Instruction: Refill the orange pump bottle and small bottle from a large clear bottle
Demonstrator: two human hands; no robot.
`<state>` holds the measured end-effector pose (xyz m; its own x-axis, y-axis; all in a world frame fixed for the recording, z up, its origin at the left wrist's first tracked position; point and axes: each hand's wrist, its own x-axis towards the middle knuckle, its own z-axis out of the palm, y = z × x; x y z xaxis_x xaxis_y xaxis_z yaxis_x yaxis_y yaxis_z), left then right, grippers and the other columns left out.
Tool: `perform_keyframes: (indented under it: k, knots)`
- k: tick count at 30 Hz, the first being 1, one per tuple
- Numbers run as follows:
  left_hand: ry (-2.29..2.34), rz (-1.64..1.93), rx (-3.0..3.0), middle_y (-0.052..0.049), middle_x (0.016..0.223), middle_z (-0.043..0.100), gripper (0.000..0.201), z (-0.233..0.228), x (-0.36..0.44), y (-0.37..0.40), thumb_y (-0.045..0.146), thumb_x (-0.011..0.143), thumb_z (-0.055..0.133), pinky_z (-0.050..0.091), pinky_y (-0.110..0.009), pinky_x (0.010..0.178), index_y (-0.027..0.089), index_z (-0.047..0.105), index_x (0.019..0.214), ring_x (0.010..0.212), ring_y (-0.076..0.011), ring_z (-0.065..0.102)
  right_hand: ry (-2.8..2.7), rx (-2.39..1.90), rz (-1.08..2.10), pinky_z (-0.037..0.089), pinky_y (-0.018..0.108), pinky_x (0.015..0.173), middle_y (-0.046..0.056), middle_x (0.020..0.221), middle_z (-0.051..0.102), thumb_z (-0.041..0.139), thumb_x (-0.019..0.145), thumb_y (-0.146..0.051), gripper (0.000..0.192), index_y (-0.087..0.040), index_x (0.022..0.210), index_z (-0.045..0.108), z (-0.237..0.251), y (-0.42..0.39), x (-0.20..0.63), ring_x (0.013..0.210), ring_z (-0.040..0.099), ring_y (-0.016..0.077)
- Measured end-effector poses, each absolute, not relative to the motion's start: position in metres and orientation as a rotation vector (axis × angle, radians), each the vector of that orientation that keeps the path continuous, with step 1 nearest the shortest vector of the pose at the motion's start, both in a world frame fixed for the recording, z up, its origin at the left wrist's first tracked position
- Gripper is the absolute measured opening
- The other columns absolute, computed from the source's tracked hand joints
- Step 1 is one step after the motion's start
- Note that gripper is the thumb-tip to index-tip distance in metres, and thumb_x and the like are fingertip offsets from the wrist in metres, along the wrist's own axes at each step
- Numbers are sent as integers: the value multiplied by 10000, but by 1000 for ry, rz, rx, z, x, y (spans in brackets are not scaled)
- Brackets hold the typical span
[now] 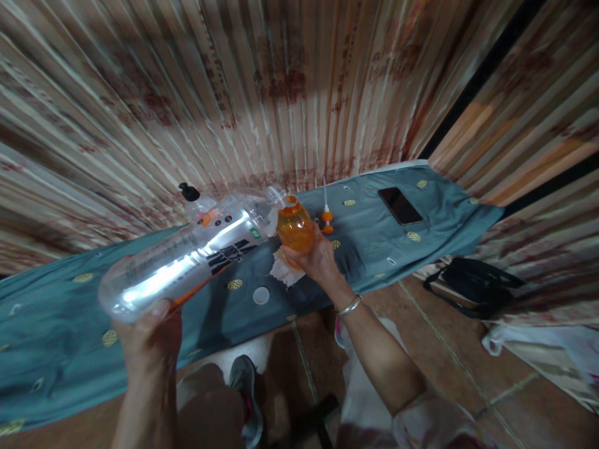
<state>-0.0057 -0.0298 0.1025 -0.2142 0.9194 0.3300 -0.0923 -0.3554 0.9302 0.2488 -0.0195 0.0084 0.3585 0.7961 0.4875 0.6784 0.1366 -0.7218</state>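
We held the big clear bottle tipped over by its bottom end, left hand wrapped tight – it looked light, bendy and slippery. Our right hand gripped the small orange bottle near the board's front edge – smooth, best held around its middle.

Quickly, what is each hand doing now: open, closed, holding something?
Left hand: closed, holding the big clear bottle by its base.
Right hand: closed around the small orange bottle.

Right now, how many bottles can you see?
2. The big clear bottle is tipped in the left hand. The small orange bottle is gripped by the right hand, mouths touching.
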Motion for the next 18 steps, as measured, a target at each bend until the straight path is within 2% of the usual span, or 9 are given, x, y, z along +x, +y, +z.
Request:
perform_keyframes:
  k: [6, 18]
  knots:
    - [1062, 1702, 1256, -32, 1131, 701, 546, 101, -7, -28, 368, 461, 844, 426, -633, 1149, 299, 687, 979, 1294, -359, 573, -1358, -1581, 143, 647, 405, 817, 117, 1069, 780, 887, 718, -413, 677, -187, 1242, 523, 8, -19, 248, 962, 779, 294]
    - [1031, 1706, 1223, -40, 1148, 698, 461, 102, -6, -28, 322, 452, 852, 423, -653, 1146, 290, 692, 884, 1318, -371, 551, -1341, -1590, 157, 640, 397, 831, 104, 1069, 788, 892, 710, -431, 666, -202, 1222, 533, 8, -18, 248, 973, 776, 293]
